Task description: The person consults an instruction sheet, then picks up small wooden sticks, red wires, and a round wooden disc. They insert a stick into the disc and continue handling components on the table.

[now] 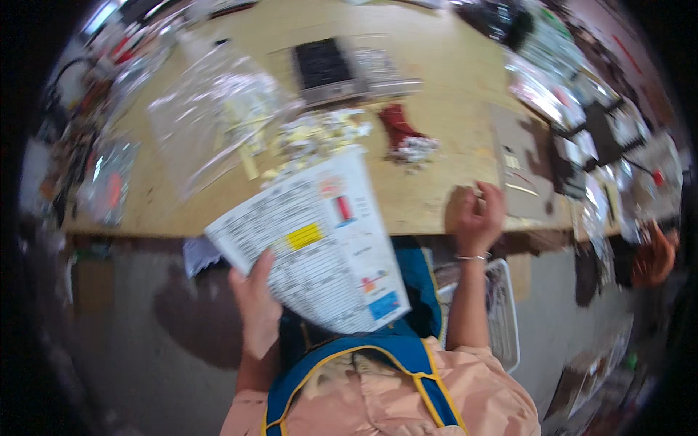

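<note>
My left hand (259,305) grips a printed sheet of paper (305,269) by its lower left edge, thumb on top. Text rows, a yellow highlighted block and small coloured pictures cover the sheet, which tilts over the table's near edge. At that edge, to the right, my right hand (480,218) rests with loosely bent fingers, a little apart, and nothing visible in them. Past the paper lies a heap of small pale yellow and white pieces (320,134). A bundle of red wires (398,125) with white connector ends (414,149) sits beside it.
On the wooden table (451,80) lie a clear plastic bag (211,109), a tray of black parts (323,64) and a cardboard sheet (523,163) with small pieces. A dark fixture (600,134) and bagged goods crowd the right. Below stands a white basket (504,312). Another person's hand (654,254) shows far right.
</note>
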Tool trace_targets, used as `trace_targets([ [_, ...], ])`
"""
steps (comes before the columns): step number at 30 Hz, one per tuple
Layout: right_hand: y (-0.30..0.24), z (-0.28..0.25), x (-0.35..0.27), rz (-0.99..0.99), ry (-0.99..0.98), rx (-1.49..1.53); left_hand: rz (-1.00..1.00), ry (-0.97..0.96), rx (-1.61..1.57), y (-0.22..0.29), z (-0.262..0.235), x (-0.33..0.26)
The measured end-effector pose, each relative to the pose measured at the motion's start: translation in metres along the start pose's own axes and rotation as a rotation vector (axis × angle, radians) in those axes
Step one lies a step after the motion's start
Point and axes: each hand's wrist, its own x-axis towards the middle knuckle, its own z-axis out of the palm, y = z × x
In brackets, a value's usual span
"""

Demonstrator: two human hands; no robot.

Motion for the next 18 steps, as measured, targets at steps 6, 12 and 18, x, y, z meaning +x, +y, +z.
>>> trace_targets([
  [6,-0.0008,0.0032,0.0008,0.014,-0.022,0.011,0.062,-0.081,-0.034,-0.003,-0.0037,0.0054],
  [12,0.0013,0.0044,0.0018,-0.051,0.004,-0.011,0.066,-0.079,-0.029,-0.0021,-0.0021,0.0054],
  [18,0.0,0.0043,0.0024,-0.059,0.002,-0.024,0.048,-0.089,-0.056,-0.0024,-0.0036,0.0054],
])
